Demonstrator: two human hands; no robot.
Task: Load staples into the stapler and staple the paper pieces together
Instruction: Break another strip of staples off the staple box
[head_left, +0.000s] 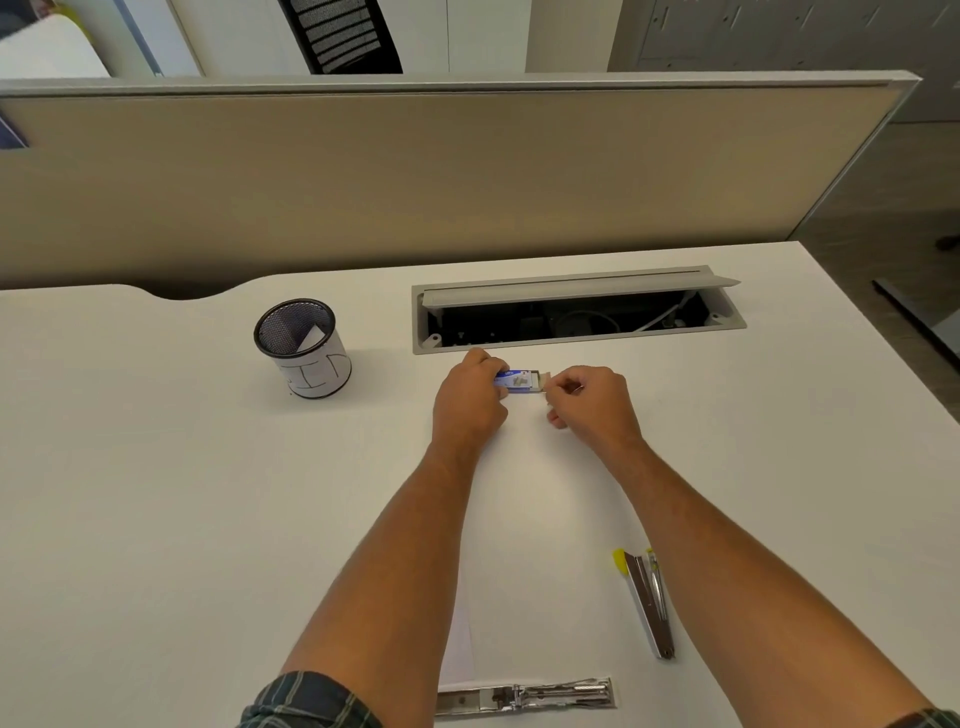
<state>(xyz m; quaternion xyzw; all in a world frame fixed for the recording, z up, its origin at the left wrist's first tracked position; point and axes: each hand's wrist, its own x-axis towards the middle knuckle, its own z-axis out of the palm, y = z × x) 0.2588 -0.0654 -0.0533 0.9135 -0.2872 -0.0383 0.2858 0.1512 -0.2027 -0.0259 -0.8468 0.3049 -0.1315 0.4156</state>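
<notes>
Near cable hatch (579, 312), mid surface (156, 493): staple box (514, 380) held off it.
L hand (470, 402): grip clenched on box's blue sleeve.
R hand (592, 402): box's white inner tray pinched.
Stapler (649, 603): opened, laid by R forearm.
Paper (460, 644): near edge, between arms.

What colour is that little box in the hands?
The staple box is blue and white, seen from the head camera.
</notes>
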